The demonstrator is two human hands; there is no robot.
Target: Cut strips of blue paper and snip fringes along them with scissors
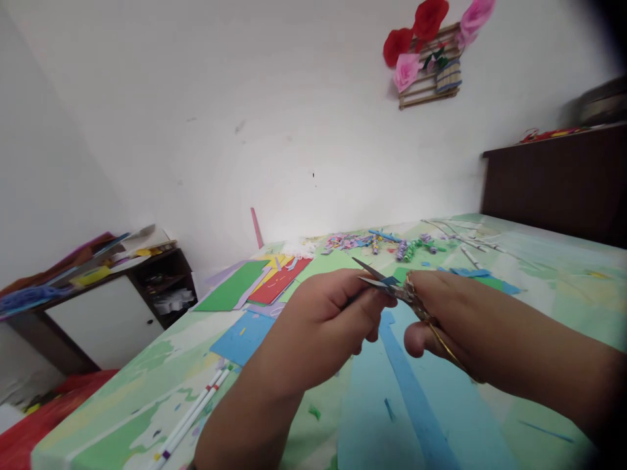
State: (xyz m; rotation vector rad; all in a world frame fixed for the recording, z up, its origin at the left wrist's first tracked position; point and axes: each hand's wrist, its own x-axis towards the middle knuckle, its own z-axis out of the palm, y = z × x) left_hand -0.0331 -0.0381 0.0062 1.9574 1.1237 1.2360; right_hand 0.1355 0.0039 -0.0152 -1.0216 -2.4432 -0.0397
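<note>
My right hand grips small gold-handled scissors, blades open and pointing left. My left hand is closed in a pinch on a small blue paper piece that sits between the blades. Both hands hover above a long blue paper strip lying on a light blue sheet on the green-patterned table.
Green, red and blue sheets lie at the left, two white pens near the front edge. Paper scraps and rolled pieces litter the far side. A low cabinet stands left, a dark board right, paper flowers on the wall.
</note>
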